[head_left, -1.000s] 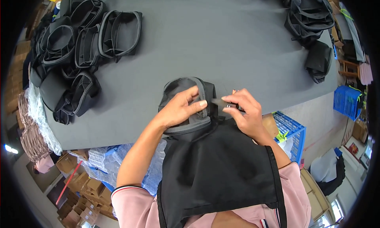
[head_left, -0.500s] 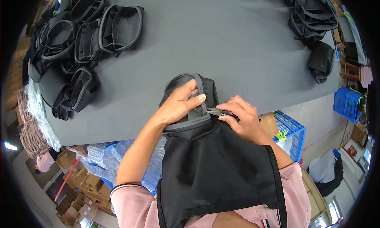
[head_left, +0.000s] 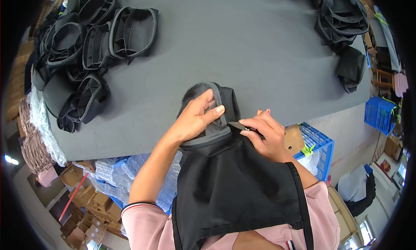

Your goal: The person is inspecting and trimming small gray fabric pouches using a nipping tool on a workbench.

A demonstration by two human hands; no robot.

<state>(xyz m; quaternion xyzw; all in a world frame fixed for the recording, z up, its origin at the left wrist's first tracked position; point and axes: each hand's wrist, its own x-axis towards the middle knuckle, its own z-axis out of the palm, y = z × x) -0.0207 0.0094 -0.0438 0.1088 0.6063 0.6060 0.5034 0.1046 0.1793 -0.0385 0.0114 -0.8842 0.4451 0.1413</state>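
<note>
At the far left of the grey bench (head_left: 242, 42), a heap of black bag shells with grey-trimmed rims (head_left: 82, 55) lies piled together, some with their openings turned upward, well apart from the hands. Below the bench's near edge, clear plastic wrapping (head_left: 43, 128) and cardboard boxes (head_left: 86, 202) sit on the floor. At the middle of the near edge, a black fabric bag (head_left: 229, 180) drapes from the bench down over the person's lap, its grey-edged top end resting on the bench. The left hand (head_left: 197, 117) lies on that top end, its fingers curled over the grey zipper band (head_left: 216, 102) and clamped on it, thumb pressing from the side. Just beside it, the right hand (head_left: 266, 135) pinches a small dark zipper pull (head_left: 238, 125) between thumb and fingers, the other fingers folded in. Further right, a blue plastic crate (head_left: 320, 148) stands below the bench, and another pile of black bags (head_left: 342, 29) occupies the far right corner.
</note>
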